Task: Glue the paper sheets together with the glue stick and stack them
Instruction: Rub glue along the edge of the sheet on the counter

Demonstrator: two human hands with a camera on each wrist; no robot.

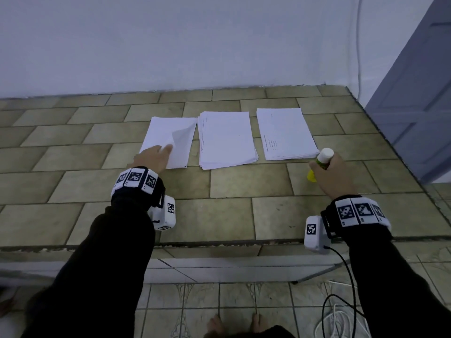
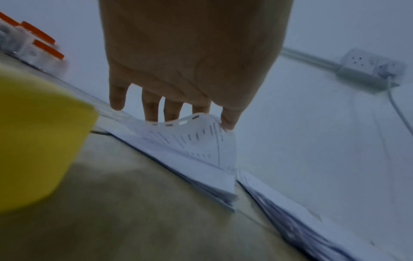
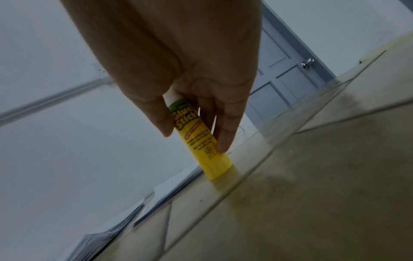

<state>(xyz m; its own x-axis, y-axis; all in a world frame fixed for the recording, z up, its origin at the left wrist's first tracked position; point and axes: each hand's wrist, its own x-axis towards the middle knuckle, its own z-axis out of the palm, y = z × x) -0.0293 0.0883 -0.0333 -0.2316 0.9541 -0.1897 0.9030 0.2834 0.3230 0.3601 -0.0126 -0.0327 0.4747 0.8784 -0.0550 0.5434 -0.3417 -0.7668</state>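
Lifting one corner of the top white paper sheet from the left stack of white sheets, the person's left hand pinches the thin page between thumb and fingertips, so that the corner curls up while the rest lies flat. The right hand is curled around the yellow plastic glue stick with a white cap, which stands tilted with its base on the tan tiled counter, just beside the near right corner of the right stack of printed sheets. A middle stack of white sheets lies between the two, all three near the counter's far edge, by the wall.

A single sheet looks very light and limp; it would likely sag, crease or drag its neighbour along if taken carelessly. Taking it at a corner or an edge, as here, and peeling slowly seems the safest hold, since loose pages probably slide on one another. The glue stick appears rigid, light and smooth, so a wrap around the middle of its barrel suits it; the cap still seems to be on and would need to come off before gluing.
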